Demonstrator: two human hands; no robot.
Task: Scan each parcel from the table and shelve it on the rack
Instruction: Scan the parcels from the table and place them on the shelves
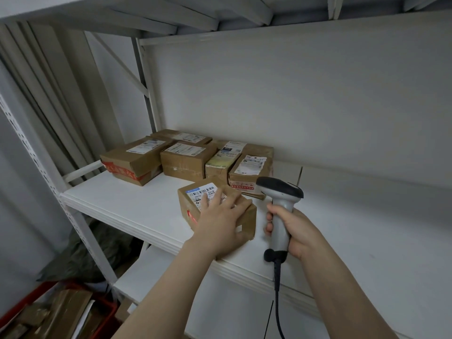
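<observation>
The left hand lies flat on top of a small brown parcel, with the fingers spread out and not curled around it. This parcel sits near the front edge of the white rack shelf, in the middle of the frame. It looks like it is being pushed into its spot.

The right hand holds a grey barcode scanner tight by its handle, just right of the parcel. Its black head points away from the person.

Several more parcels sit close together at the back of the shelf, so a good part of the job looks done.

The table is not in view, so I cannot tell how many parcels are left. A red crate with cardboard in it is at the lower left.
</observation>
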